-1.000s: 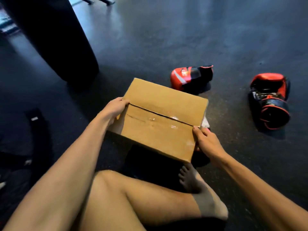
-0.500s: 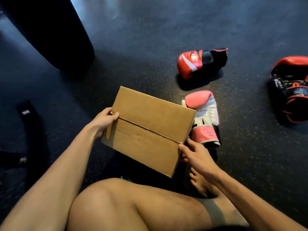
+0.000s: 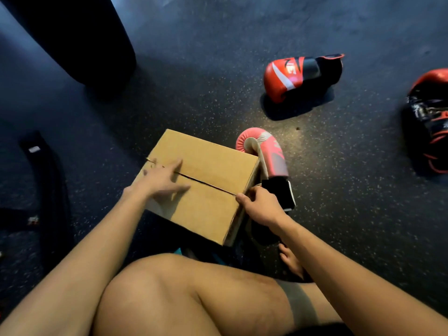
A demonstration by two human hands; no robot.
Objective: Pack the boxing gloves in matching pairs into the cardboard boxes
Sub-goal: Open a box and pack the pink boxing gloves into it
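Observation:
A closed cardboard box (image 3: 213, 166) sits on the dark floor in front of my legs, its two top flaps meeting at a seam. My left hand (image 3: 160, 180) lies flat over the left part of the top, fingers spread and blurred. My right hand (image 3: 261, 206) grips the box's right edge, thumb on the seam. A pink and white glove (image 3: 269, 154) lies right behind that edge. Farther back lies a red glove with a white stripe (image 3: 295, 76). A red and black glove (image 3: 431, 122) lies at the right border.
A black punching bag (image 3: 80, 37) hangs at the upper left. Black straps or wraps (image 3: 46, 180) lie on the floor at left. My bare knee (image 3: 184, 294) and foot (image 3: 291, 260) are under the box's near side.
The box has come down toward the floor. My left hand left the box's left edge and now lies across the top flaps. The pink glove came into view beside the box.

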